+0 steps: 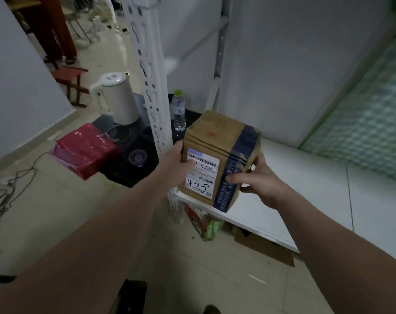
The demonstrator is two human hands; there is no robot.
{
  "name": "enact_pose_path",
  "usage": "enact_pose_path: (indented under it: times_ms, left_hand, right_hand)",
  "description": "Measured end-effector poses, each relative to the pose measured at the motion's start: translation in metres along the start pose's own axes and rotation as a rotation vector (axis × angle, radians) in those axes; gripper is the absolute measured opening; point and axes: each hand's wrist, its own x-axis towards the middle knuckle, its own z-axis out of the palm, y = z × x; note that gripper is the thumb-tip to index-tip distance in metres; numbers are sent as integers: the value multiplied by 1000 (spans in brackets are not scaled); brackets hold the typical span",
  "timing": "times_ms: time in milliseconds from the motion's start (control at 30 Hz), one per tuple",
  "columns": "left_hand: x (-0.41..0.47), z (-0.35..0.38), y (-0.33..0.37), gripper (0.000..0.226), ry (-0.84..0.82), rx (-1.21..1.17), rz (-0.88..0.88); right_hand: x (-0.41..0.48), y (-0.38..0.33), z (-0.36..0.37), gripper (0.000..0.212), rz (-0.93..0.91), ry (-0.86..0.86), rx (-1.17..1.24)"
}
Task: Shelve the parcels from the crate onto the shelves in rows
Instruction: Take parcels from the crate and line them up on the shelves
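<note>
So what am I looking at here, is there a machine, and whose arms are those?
No machine: one picture from a camera worn on a person's head, looking down at their own bare arms. The left hand and right hand grip a brown cardboard parcel with a white label, at the front corner of a white shelf; whether it rests there yet, I cannot tell. Lower down, to the left, stand a white kettle and a water bottle.

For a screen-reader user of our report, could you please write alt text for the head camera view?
A left hand and a right hand grip a brown cardboard parcel with a white shipping label at the front corner of a white shelf. A white kettle, a water bottle and a red packet sit to the left, lower down.
</note>
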Motion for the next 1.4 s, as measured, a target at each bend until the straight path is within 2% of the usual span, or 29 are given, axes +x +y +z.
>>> enact_pose_path:
  times_ms: [100, 200, 300, 467, 600, 700, 767, 833, 900, 967, 1067, 1133, 1233, 1400]
  left_hand:
    - [37, 14, -40, 34, 12, -15, -63]
    - [64, 26, -78, 37, 9, -130, -154]
    - [85, 37, -126, 27, 28, -195, -195]
    - [106, 59, -201, 33, 192, -335, -242]
    - [115, 73, -250, 37, 246, -397, -260]
    - [114, 83, -255, 22, 269, -442, -256]
    - [109, 90, -253, 23, 336, -456, -280]
    - [102, 101, -256, 21, 450, -375, -333]
    - [96, 116, -265, 17, 464, -311, -433]
    - [97, 135, -271, 28, 368, -446, -551]
    - [109, 151, -273, 38, 219, -635, -619]
    - [120, 159, -277, 64, 184, -663, -625]
    - [133, 165, -275, 82, 227, -686, -593]
    - [148, 165, -267, 70, 250, -643, -616]
  right_hand:
    - [43, 31, 6, 96, 20, -10, -23]
    - [83, 64, 12, 103, 9, -32, -25]
    - [120, 105, 19, 106, -23, -39, -36]
    - [163, 177, 40, 111, -67, -35, -67]
    - [179, 226, 53, 106, -115, 66, -107]
    - [181, 250, 61, 105, -123, 128, -190]
    - [178, 257, 65, 105, -107, 140, -232]
    - [174, 264, 68, 102, -76, 149, -265]
    - [169, 272, 73, 102, -32, 192, -391]
    - [166, 285, 78, 95, -35, 228, -592]
    - [166, 298, 81, 65, -160, 275, -748]
    - [169, 302, 80, 53, -194, 277, -786]
    - [178, 304, 79, 49, -181, 286, -812]
    - [187, 302, 81, 58, -190, 287, -803]
